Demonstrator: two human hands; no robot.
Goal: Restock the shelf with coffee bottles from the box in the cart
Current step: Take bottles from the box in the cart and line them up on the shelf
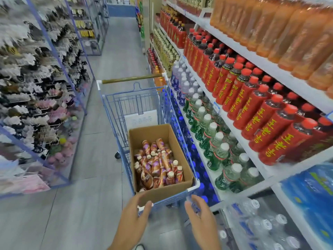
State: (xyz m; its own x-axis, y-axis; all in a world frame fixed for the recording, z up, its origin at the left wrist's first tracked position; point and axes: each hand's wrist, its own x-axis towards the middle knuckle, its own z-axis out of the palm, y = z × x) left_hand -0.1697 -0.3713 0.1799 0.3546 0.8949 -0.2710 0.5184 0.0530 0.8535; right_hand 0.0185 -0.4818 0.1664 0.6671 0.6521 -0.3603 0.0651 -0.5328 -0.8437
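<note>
Our left hand (pixel 134 216) and right hand (pixel 199 212) were loose and empty; the coffee bottles (pixel 156 166) lay jumbled in the box (pixel 163 193) just beyond, nearer our left.

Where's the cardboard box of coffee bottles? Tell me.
Head view, centre: cardboard box in the blue cart, near end, just beyond left hand and right hand.
</note>
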